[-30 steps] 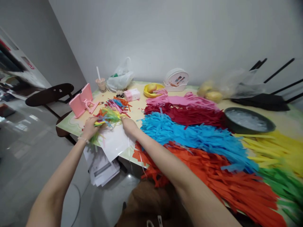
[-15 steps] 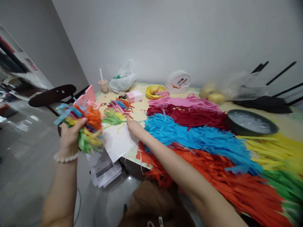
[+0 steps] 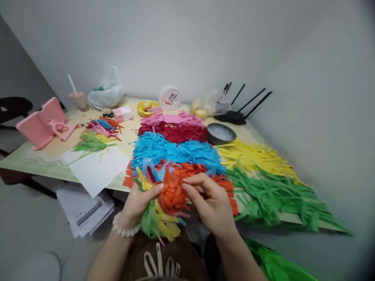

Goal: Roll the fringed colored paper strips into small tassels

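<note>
My left hand [image 3: 136,203], with a white bead bracelet at the wrist, is closed round a bunch of coloured paper strips [image 3: 172,191] in orange, yellow, green and blue. It is held over my lap at the table's front edge. At the bunch's right side, the thumb and forefinger of my right hand [image 3: 212,205] pinch the edge of its orange strips. Behind the hands lie fringed piles of orange strips [image 3: 227,183], blue strips [image 3: 175,150], dark red strips [image 3: 175,132] and pink strips [image 3: 172,119].
To the right are yellow strips [image 3: 258,156], green strips [image 3: 272,199] and a dark bowl [image 3: 221,134]. On the left lie a small mixed pile of strips [image 3: 93,141], white paper [image 3: 99,168] and a pink stand [image 3: 43,125]. A drink cup [image 3: 79,101] stands behind.
My left hand has brought the bunch from the far left to in front of me. My right hand has left the small strip pile and now touches the bunch. The view has turned right.
</note>
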{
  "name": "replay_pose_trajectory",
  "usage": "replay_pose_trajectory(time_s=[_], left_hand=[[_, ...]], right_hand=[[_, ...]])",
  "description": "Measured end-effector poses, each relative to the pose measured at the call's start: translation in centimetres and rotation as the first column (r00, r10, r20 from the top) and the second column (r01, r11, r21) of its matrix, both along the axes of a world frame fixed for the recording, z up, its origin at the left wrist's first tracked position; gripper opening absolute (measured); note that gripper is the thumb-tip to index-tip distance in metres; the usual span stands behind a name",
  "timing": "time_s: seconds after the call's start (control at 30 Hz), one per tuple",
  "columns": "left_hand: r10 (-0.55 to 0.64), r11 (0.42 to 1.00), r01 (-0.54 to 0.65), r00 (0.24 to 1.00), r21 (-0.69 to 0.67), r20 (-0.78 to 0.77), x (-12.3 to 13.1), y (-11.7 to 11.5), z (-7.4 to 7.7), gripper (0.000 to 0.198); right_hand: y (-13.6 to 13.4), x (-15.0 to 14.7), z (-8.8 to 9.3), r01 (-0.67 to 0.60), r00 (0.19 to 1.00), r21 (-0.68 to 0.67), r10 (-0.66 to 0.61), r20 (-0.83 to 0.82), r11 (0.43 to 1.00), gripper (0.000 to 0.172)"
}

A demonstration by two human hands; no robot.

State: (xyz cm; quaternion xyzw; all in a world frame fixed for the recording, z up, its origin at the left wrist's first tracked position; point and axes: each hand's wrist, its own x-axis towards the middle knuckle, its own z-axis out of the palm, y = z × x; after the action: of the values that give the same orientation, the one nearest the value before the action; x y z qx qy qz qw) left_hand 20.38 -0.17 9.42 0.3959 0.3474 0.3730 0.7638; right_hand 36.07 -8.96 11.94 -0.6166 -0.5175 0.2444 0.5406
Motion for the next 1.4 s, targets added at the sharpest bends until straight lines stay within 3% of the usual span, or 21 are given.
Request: replay_pose_trajectory(time_s=[0.1, 0.2, 0.33, 0.43, 0.5, 0.6, 0.67, 0.77, 0.9, 1.07, 1.23, 1.33, 1.4], left_hand=[[-0.09, 0.994, 0.092, 0.995, 0.064, -0.036, 2.0, -1.5, -0.6, 0.038], [-0.124, 0.987, 0.131, 0.99, 0.095, -0.074, 3.4, -2.3, -0.7, 0.037], [-0.16, 0.986, 0.158, 0.987, -0.057, -0.026, 4.1, -2.8, -0.5, 0.043], [-0.195, 0.971, 0.193, 0.981, -0.139, -0.002, 4.0, -2.7, -0.6, 0.045], [-0.178, 0.982, 0.174, 0.983, -0.07, -0.054, 3.7, -2.5, -0.8, 0.04], [-0.043, 0.976, 0.093, 0.968, 0.196, -0.245, 3.3, -2.3, -0.9, 0.028], [0.085, 0.913, 0.071, 0.93, 0.401, -0.358, 3.1, -2.3, -0.9, 0.021], [0.223, 0.773, 0.1, 0.882, 0.626, -0.416, 2.8, -2.5, -0.7, 0.011], [0.316, 0.633, 0.141, 0.851, 0.761, -0.42, 2.5, -2.8, -1.0, 0.003], [0.382, 0.552, 0.164, 0.821, 0.817, -0.423, 2.1, -2.9, -1.3, 0.01], [0.412, 0.515, 0.158, 0.816, 0.843, -0.405, 2.0, -3.0, -1.0, 0.021], [0.418, 0.495, 0.169, 0.814, 0.852, -0.404, 2.0, -3.1, -1.0, 0.018], [0.437, 0.437, 0.184, 0.812, 0.88, -0.387, 1.9, -3.1, -1.2, 0.009]], right_hand=[[-0.5, 1.1, -0.4, 0.003, 1.0, -0.033, -0.004, -0.024, 0.999, 0.022], [-0.1, 2.4, -0.9, -0.089, 0.98, -0.053, 0.078, -0.185, 0.995, 0.022], [0.5, 3.6, -1.5, -0.21, 0.904, -0.025, 0.184, -0.385, 0.977, 0.027], [0.2, 3.8, -1.8, -0.209, 0.887, -0.002, 0.189, -0.422, 0.978, 0.029], [-0.6, 3.5, -1.9, -0.13, 0.912, -0.003, 0.119, -0.392, 0.991, 0.026], [-2.2, 2.5, -2.1, 0.005, 0.954, -0.041, -0.017, -0.298, 0.999, 0.016], [-2.8, 1.6, -2.4, 0.019, 0.971, -0.072, -0.036, -0.235, 0.997, 0.018], [-2.7, 0.5, -2.8, -0.003, 0.983, -0.104, -0.016, -0.181, 0.995, 0.021], [-1.9, 0.0, -3.4, -0.008, 0.978, -0.143, -0.022, -0.207, 0.99, 0.021], [-2.1, -0.1, -3.7, -0.033, 0.962, -0.148, -0.009, -0.274, 0.988, 0.023], [-2.2, -0.3, -3.7, -0.071, 0.951, -0.146, 0.022, -0.309, 0.987, 0.022], [-2.0, -0.3, -3.6, -0.06, 0.953, -0.149, 0.012, -0.303, 0.987, 0.021], [-1.9, -0.3, -3.5, -0.063, 0.95, -0.154, 0.012, -0.311, 0.986, 0.021]])
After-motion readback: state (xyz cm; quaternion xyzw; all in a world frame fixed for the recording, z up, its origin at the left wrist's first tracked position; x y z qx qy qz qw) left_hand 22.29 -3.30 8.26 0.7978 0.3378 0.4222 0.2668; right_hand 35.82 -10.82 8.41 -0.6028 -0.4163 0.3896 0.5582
